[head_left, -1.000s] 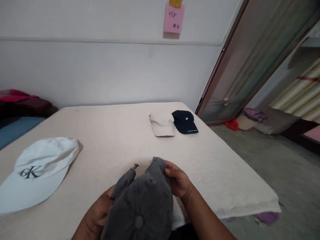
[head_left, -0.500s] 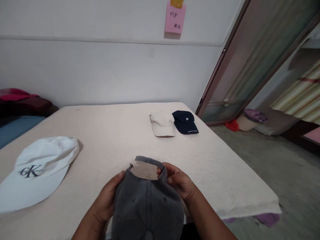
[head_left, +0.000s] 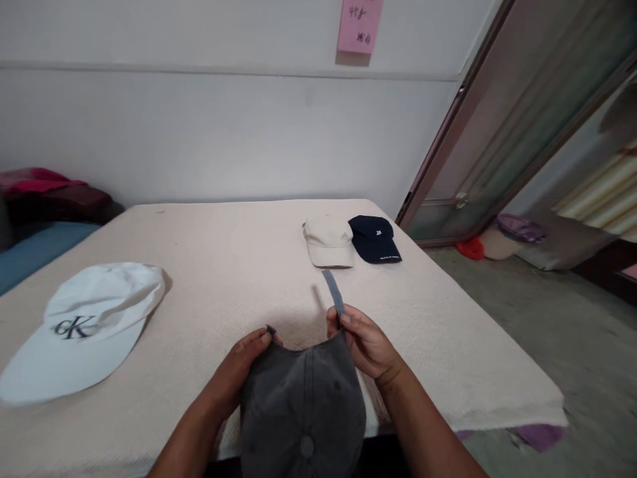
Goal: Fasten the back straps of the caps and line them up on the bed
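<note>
A dark grey baseball cap (head_left: 304,405) is held between both hands at the front edge of the table, its back opening facing away from me. My left hand (head_left: 243,365) is closed on the cap's left back corner, where a small buckle (head_left: 270,330) shows. My right hand (head_left: 365,342) pinches the right back corner at the base of the adjustment strap (head_left: 333,291). The strap's free end points up and away, apart from the buckle. The cap's brim is out of sight.
A white cap (head_left: 94,325) with dark letters lies at the left. A beige cap (head_left: 328,239) and a navy cap (head_left: 375,239) sit side by side at the far right of the cloth-covered table (head_left: 223,259). Behind stands a white wall (head_left: 199,133) with a pink note (head_left: 359,26).
The strap has swung from bending leftward across the opening to pointing up and away. My left hand has shifted toward the buckle corner. The view has tilted slightly down.
</note>
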The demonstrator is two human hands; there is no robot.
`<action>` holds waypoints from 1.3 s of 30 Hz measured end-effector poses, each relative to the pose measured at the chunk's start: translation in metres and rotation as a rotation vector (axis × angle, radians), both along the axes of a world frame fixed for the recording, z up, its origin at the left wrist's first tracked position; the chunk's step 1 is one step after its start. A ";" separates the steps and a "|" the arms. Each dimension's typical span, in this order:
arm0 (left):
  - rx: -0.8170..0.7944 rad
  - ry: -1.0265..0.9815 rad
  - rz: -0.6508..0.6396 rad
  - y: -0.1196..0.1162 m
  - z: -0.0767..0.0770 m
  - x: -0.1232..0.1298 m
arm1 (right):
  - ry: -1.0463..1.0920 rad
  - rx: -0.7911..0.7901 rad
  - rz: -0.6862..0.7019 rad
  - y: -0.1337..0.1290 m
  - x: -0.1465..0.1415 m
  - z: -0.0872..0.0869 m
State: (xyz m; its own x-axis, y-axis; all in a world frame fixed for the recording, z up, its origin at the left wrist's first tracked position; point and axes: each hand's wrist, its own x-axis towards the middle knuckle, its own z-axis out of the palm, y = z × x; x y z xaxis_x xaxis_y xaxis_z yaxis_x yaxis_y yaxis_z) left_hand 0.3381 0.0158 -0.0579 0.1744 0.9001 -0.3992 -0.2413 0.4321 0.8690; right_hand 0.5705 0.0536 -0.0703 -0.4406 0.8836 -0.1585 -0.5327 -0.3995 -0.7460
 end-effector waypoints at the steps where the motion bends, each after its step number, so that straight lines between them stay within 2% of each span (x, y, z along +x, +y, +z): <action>1: 0.003 0.020 0.014 0.000 0.000 0.001 | -0.011 -0.001 -0.021 0.001 0.000 -0.001; 5: 0.020 0.102 0.025 0.001 -0.005 0.003 | 0.019 0.017 -0.123 0.007 0.003 -0.003; 8: -0.008 0.058 -0.024 0.002 -0.012 0.008 | 0.030 0.007 -0.128 0.009 0.002 -0.004; 13: 0.044 0.063 -0.108 0.001 -0.015 0.018 | -0.197 0.036 0.099 0.002 -0.019 -0.005; 16: 0.075 0.093 -0.133 0.000 -0.014 0.022 | -0.407 0.164 0.181 -0.003 -0.034 -0.006; 20: 0.071 0.128 -0.131 -0.002 -0.014 0.023 | -0.660 0.455 0.104 -0.005 -0.043 -0.010; 22: 0.082 0.152 -0.129 -0.002 -0.015 0.022 | -0.712 0.522 0.083 -0.004 -0.044 -0.012; 27: 0.198 0.250 -0.144 -0.002 -0.014 0.021 | -0.757 0.532 0.088 -0.003 -0.045 -0.014; 31: 0.190 0.270 -0.155 -0.002 -0.014 0.021 | -0.739 0.529 0.092 -0.002 -0.046 -0.013; 39: 0.203 0.231 -0.051 -0.001 -0.019 0.023 | -0.607 0.356 0.152 -0.004 -0.047 -0.013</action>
State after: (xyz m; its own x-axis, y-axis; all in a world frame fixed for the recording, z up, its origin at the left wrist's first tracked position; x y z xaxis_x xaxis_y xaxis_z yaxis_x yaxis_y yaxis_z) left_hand 0.3609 0.0152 -0.0771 0.1473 0.9579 -0.2466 -0.0100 0.2507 0.9680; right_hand 0.5239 0.0500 -0.0835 -0.4880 0.8634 -0.1282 0.0597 -0.1136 -0.9917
